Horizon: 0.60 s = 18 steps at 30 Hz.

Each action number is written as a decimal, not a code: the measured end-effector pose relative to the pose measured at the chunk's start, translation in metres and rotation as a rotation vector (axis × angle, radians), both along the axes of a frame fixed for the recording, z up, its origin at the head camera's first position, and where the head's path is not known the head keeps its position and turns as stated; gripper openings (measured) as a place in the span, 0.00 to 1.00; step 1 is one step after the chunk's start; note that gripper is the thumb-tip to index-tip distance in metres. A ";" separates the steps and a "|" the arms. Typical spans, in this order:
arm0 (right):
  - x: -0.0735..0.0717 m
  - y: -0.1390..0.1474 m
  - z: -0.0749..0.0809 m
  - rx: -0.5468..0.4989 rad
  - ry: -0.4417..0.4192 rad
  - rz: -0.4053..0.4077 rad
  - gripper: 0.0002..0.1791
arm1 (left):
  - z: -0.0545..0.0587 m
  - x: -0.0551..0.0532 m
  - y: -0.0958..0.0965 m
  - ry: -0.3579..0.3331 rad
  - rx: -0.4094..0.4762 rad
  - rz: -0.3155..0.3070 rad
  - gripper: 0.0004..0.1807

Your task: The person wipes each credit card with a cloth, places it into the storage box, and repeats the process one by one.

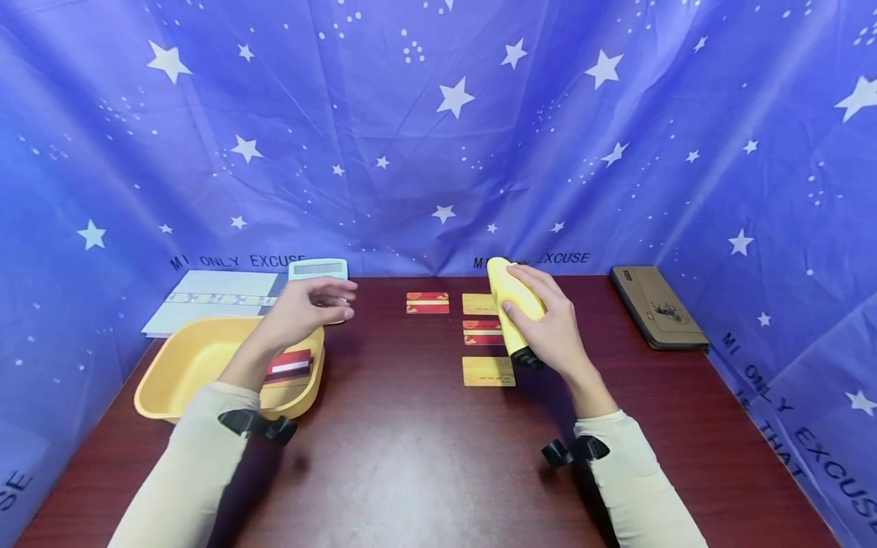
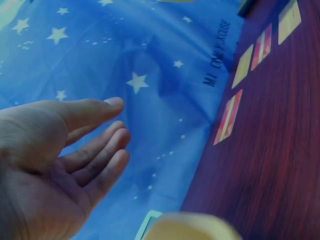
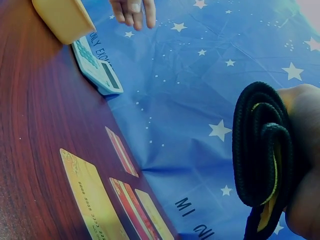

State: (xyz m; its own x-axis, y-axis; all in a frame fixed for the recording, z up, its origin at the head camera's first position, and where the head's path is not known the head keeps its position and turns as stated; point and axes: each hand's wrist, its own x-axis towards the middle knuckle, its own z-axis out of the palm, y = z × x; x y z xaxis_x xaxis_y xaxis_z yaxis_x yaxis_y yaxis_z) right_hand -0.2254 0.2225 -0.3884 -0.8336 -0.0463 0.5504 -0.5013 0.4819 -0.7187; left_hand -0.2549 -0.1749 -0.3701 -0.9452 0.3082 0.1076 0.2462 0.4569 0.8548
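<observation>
My right hand grips a folded yellow cloth with black edging, raised over the right part of the card layout. Its rolled black end faces the right wrist camera. Beneath and beside it on the table lie a lower gold card, a red card and an upper gold card, partly hidden by the cloth. Another red card lies to their left. Near the yellow basin, my left hand hovers with nothing in it, its fingers loosely extended.
Several cards lie inside the basin, partly hidden by the left forearm. Behind it are a light-blue calculator and a white notebook-like item. A brown zipped case lies at the right. Starry blue curtains enclose the table.
</observation>
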 end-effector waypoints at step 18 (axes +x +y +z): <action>-0.003 0.000 -0.001 -0.010 -0.008 0.004 0.28 | -0.013 -0.057 0.069 -0.074 -0.088 -0.099 0.26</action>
State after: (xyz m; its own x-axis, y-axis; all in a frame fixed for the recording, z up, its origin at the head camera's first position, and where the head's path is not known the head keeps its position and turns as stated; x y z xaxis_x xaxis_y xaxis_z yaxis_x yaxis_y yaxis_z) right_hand -0.2285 0.2222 -0.3898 -0.8375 -0.0445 0.5446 -0.4979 0.4727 -0.7271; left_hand -0.3115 -0.1059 -0.3826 -0.9142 0.4052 0.0076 0.2318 0.5075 0.8299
